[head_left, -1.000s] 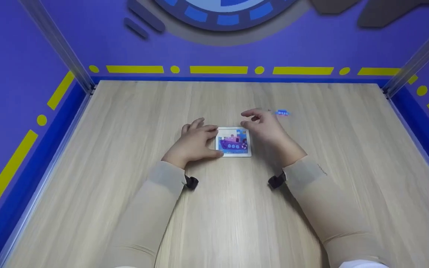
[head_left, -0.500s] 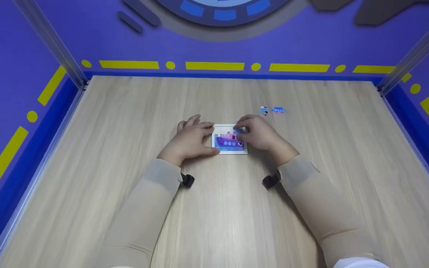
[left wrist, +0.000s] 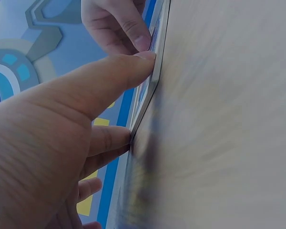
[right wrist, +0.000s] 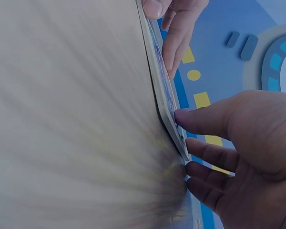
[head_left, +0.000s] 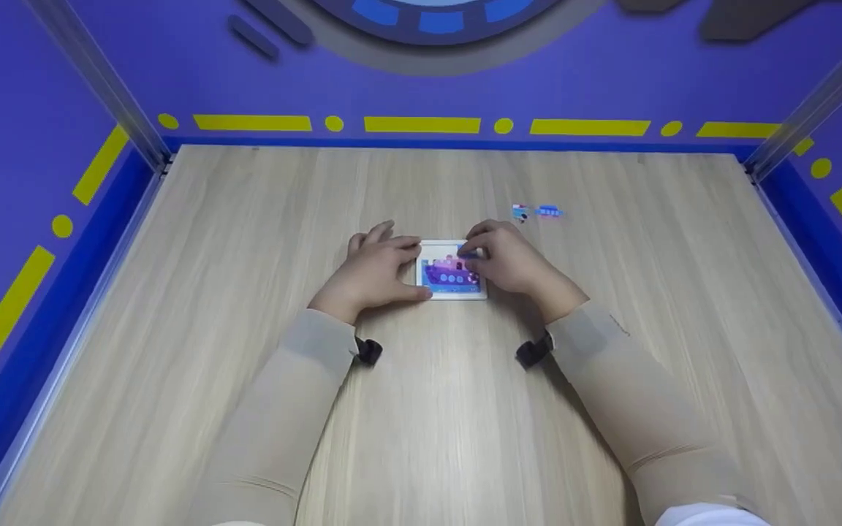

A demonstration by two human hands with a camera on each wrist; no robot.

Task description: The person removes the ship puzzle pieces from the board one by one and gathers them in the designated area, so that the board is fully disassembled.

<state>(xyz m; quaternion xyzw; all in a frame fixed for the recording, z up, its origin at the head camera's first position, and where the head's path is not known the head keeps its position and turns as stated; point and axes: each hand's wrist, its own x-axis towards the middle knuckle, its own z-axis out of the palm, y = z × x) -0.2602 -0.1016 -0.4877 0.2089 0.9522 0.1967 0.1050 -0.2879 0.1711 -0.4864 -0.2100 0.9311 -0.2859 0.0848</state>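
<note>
A small white-framed jigsaw puzzle (head_left: 450,278) with a purple and pink boat picture lies mid-table in the head view. White shows at its upper left. My left hand (head_left: 373,274) steadies its left side, the thumb on the lower corner and the forefinger at the upper one, both fairly straight. Over the upper right corner, my right hand (head_left: 510,257) touches the puzzle with lightly bent fingers and hides part of it. In the right wrist view, its thumb (right wrist: 193,120) rests on the picture, apart from the forefinger at the frame's edge; no loose piece shows between them.
Two loose puzzle pieces lie beyond the right hand: a multicoloured one (head_left: 520,212) and a blue one (head_left: 549,211). The wooden table (head_left: 245,212) meets a blue back wall (head_left: 450,95) and side walls.
My right hand has come down and left from beside the puzzle onto its upper right corner, uncovering the multicoloured piece. The left hand stays at the frame. The head view shifted slightly.
</note>
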